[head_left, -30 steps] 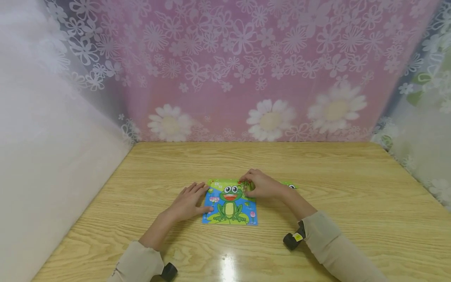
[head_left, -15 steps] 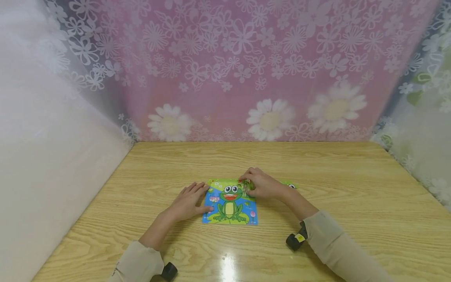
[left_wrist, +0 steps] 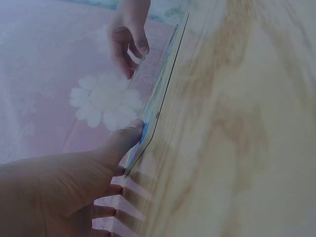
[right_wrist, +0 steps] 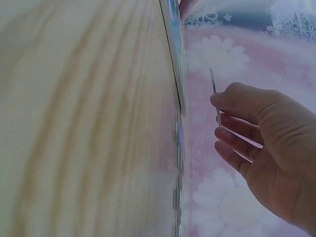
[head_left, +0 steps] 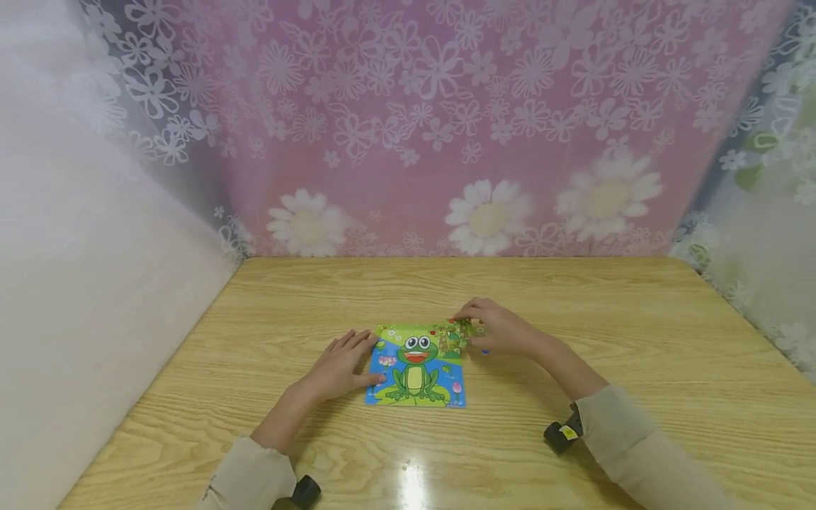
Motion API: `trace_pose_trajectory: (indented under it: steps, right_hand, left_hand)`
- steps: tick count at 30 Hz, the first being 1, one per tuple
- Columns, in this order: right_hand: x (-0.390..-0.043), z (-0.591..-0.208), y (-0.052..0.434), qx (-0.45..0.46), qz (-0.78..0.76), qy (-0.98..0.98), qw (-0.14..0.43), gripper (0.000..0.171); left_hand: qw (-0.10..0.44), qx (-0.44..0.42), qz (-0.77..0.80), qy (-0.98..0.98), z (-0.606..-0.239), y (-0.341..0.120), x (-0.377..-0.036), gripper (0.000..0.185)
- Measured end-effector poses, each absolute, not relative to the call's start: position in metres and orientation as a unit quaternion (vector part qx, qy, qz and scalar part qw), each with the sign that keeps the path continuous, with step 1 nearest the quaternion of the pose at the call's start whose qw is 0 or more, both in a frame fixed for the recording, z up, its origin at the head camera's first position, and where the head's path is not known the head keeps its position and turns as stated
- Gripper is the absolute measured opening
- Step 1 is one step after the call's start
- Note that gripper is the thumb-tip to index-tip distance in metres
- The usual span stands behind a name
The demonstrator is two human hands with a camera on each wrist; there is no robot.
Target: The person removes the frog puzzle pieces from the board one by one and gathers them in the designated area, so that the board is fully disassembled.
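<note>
Between the two hands on the tabletop (head_left: 574, 297) lies the frog puzzle (head_left: 417, 368), flat, near the middle. Left hand (head_left: 341, 365) rests on its left edge, fingers (left_wrist: 129, 139) straight and slightly spread, thumb on the blue border, pinning the board. Right hand (head_left: 500, 333) is at the top-right corner, pinching a thin puzzle piece (right_wrist: 215, 96) between thumb and fingers (right_wrist: 236, 143); the piece is lifted off the board, not seated.

Step, as I read it: a single piece is being handled at that corner, placing or pulling, can't tell which. If placing, the next move needs the piece lined up over its gap, then pressed flat while the left keeps the board from sliding.

Puzzle itself: square card, green cartoon frog, blue ground, green band along the top.
</note>
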State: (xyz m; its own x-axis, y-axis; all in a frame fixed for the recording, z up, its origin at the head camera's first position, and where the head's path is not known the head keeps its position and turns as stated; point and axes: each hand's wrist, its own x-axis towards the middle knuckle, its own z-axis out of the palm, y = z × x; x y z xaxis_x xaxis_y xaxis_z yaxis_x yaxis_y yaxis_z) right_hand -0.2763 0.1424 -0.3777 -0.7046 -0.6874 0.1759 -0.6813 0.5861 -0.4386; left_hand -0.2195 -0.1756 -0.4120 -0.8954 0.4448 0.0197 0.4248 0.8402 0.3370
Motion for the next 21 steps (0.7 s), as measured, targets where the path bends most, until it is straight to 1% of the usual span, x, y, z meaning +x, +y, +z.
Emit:
trace_pose_trajectory:
  steps: [14, 21]
  right_hand:
    - [-0.268, -0.372, 0.208, -0.340, -0.251, 0.906, 0.017, 0.039]
    - [-0.263, -0.372, 0.234, -0.325, -0.257, 0.910, 0.011, 0.036]
  left_hand:
    - [0.030, 0.229, 0.160, 0.960, -0.414, -0.176, -0.221, 0.081]
    - [0.029, 0.229, 0.165, 0.959, -0.412, -0.175, -0.220, 0.081]
